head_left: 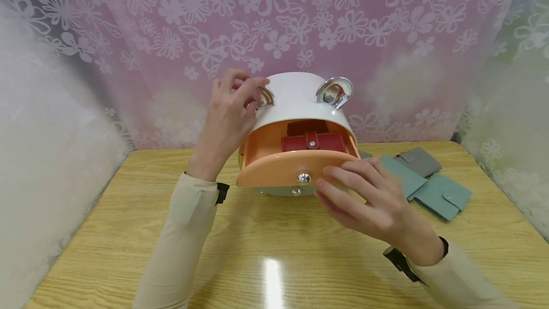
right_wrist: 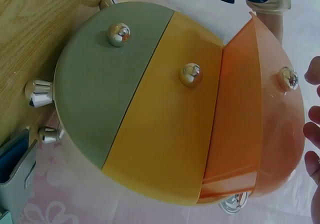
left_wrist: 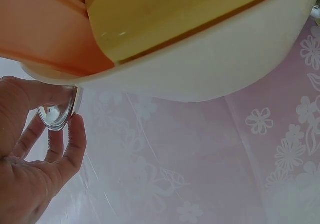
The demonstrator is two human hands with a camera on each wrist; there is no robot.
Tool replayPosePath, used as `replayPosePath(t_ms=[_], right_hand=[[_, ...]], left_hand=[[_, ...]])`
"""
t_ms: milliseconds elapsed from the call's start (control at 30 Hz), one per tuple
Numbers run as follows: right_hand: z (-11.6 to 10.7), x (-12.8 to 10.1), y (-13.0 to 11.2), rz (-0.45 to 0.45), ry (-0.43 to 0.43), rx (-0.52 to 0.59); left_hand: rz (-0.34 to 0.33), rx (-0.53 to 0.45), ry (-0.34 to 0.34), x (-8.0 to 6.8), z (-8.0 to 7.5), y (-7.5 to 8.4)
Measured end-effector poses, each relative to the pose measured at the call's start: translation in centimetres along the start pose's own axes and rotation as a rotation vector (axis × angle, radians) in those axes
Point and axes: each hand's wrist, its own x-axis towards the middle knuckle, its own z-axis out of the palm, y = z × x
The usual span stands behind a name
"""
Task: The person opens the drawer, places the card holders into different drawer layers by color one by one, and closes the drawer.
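A rounded white storage box [head_left: 296, 90] with silver ears stands on the table, its orange top drawer [head_left: 268, 170] pulled out. My left hand [head_left: 225, 118] holds the silver ear [left_wrist: 56, 116] on the box's left between thumb and fingers. Inside the drawer lies a red wallet [head_left: 296, 144] with a snap strap, and a darker red-brown piece [head_left: 298, 128] sits behind it. My right hand [head_left: 373, 199] is at the right part of the drawer front, fingers spread and fairly straight, beside its silver knob [head_left: 304, 177]. Below, the yellow drawer [right_wrist: 165, 109] and green drawer [right_wrist: 100, 84] are closed.
Right of the box, two teal wallets [head_left: 446, 198] and a grey wallet [head_left: 420, 162] lie overlapping on the wooden table [head_left: 274, 237]. The box stands on silver feet [right_wrist: 40, 93]. A pink floral curtain [head_left: 279, 23] hangs close behind it.
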Motion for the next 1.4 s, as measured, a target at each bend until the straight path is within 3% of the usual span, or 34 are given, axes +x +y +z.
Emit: replayPosePath(t_ms=[333,700,1400], right_hand=[[0.3,-0.4,-1.0,-0.019,-0.120,-0.036],[0.6,-0.7,-1.4,-0.006,-0.140,-0.092],[1.0,0.0,-1.5,0.057,-0.142,-0.095]], left_hand=[[-0.010,0.009,-0.023,0.0,-0.1,0.2],[-0.013,0.034,-0.027,0.0,-0.2,0.4],[0.006,0.045,-0.031,0.2,-0.2,0.3]])
